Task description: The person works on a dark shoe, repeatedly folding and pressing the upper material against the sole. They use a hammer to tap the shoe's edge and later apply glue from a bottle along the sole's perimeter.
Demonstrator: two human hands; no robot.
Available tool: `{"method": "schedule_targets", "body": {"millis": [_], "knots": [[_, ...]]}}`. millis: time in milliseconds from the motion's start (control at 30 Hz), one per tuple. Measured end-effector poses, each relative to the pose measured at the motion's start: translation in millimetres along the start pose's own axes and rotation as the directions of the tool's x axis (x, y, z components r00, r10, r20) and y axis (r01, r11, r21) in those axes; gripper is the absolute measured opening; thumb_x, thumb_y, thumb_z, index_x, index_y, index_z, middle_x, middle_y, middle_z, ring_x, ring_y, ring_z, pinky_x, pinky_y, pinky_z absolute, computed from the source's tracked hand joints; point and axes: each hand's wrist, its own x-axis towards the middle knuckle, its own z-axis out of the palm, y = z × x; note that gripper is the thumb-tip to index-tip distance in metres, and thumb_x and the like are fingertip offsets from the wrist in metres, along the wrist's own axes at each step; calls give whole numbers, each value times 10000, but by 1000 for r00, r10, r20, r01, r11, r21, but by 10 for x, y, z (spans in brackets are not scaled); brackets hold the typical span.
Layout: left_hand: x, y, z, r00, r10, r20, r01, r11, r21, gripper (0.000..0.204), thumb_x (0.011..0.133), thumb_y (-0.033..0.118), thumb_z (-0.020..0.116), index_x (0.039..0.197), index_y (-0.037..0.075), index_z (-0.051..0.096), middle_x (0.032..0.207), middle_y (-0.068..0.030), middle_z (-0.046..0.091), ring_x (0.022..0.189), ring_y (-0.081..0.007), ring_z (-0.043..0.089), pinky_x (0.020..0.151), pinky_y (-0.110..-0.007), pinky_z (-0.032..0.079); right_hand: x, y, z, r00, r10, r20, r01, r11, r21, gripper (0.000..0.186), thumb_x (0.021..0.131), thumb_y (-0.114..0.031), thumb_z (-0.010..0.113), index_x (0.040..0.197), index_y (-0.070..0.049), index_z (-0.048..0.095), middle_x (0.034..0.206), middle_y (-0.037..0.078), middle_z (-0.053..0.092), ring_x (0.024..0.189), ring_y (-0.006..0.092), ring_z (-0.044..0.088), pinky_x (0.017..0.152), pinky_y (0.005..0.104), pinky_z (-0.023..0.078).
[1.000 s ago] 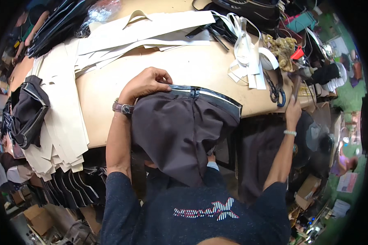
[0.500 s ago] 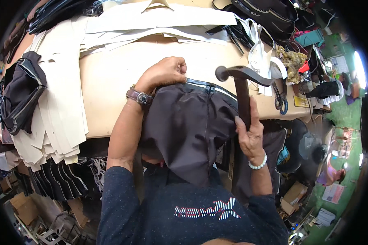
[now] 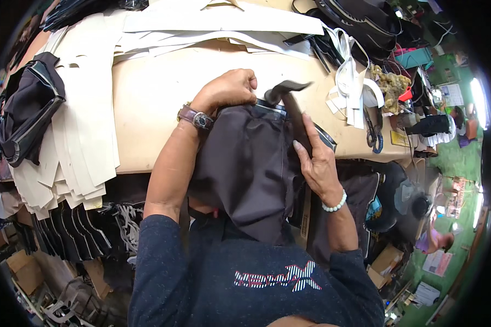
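A dark brown fabric bag piece (image 3: 240, 163) hangs over the table's front edge toward my lap, its upper rim edged with a shiny black and pale strip (image 3: 271, 108). My left hand (image 3: 226, 91) is closed on that rim at its left end, the fingers curled and a watch at the wrist. With my right hand (image 3: 319, 166) I grip a hammer (image 3: 294, 115) by its dark handle, index finger stretched along it. The hammer's head is over the rim, just right of my left hand; whether it touches the strip I cannot tell.
Pale flat cut pieces (image 3: 82, 125) are stacked at left and along the back of the table (image 3: 147, 103). A dark sewn piece (image 3: 30, 109) lies on the left stack. Scissors (image 3: 375, 131) and white straps (image 3: 343, 71) lie at right, with a black bag (image 3: 360, 24) behind.
The hammer and my right hand have moved left and inward, bringing the hammer's head over the rim beside my left hand. My left hand keeps its hold; the view has shifted slightly.
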Motion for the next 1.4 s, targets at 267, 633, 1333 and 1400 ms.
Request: {"method": "schedule_targets", "body": {"millis": [267, 633, 1333, 1400], "knots": [[-28, 41, -9, 1000, -4, -13, 5, 1000, 26, 264, 685, 122, 619, 898, -15, 548, 717, -45, 578, 660, -128, 526, 597, -257, 437, 60, -45, -35, 1000, 13, 6, -13, 999, 43, 580, 842, -79, 580, 1375, -123, 359, 1119, 242, 573, 986, 399, 570, 799, 405, 470], [14, -25, 14, 1000, -13, 2, 13, 1000, -14, 241, 698, 98, 605, 902, -12, 540, 679, -6, 554, 634, -98, 502, 584, -234, 421, -255, -14, -110, 987, 93, -130, -74, 986, 147, 574, 848, -35, 568, 1375, -56, 341, 1193, 245, 544, 1088, 358, 554, 865, 348, 464], [2, -15, 5, 999, -29, 32, 35, 975, -219, 193, 716, 67, 610, 884, 21, 526, 675, 21, 565, 604, -50, 476, 574, -187, 377, -604, 180, 78, 994, 69, -89, -62, 995, 74, 582, 859, -70, 573, 1384, -49, 322, 1235, 236, 522, 1092, 350, 557, 888, 326, 457], [-33, -4, -26, 998, -45, 37, 51, 981, -185, 202, 715, 60, 613, 891, 19, 524, 674, 23, 562, 607, -51, 477, 583, -187, 382, -512, 124, -112, 986, 169, 6, -166, 958, 233, 575, 863, -73, 568, 1383, -45, 323, 1221, 238, 534, 1097, 334, 561, 893, 323, 454]]}}
